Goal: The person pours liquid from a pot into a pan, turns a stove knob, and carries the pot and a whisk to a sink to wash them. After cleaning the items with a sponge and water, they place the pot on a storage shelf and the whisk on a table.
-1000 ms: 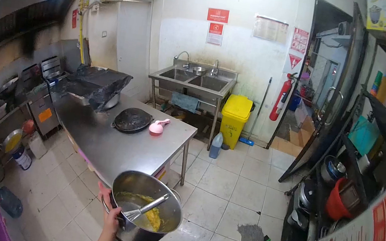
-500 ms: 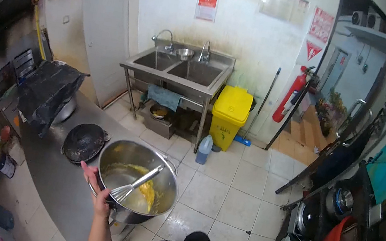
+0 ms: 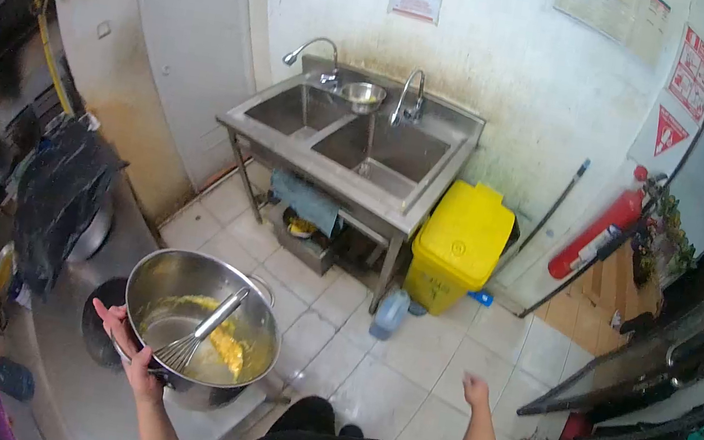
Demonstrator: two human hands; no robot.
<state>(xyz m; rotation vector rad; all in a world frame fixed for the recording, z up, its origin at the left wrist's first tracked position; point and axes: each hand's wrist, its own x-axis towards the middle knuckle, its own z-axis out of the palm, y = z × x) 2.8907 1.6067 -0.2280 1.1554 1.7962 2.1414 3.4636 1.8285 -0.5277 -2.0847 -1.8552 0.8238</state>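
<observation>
My left hand [image 3: 134, 351] is closed on the near side of a steel pot [image 3: 140, 284], about where a handle would be, with a finger stretched out along its outside. The pot is tilted, its mouth facing me. Inside it leans a wire whisk [image 3: 214, 322], beside a yellow, creamy residue [image 3: 225, 351] on the bottom and wall. My right hand [image 3: 476, 392] hangs over the tiled floor, fingers curled and nothing visible in them. Below the pot, a dark pan [image 3: 102, 321] lies partly hidden on the steel counter [image 3: 66, 368].
Ahead stands a two-basin steel sink [image 3: 326, 151] with a small metal bowl [image 3: 362, 97]. To its right are a yellow bin [image 3: 463, 237], a blue jug [image 3: 390, 315] and a red fire extinguisher [image 3: 600, 234]. A black plastic sheet [image 3: 60, 195] covers something at left.
I have moved closer to the sink, carrying the pot in my left hand. My right hand has come into view. The whisk still leans inside the pot.
</observation>
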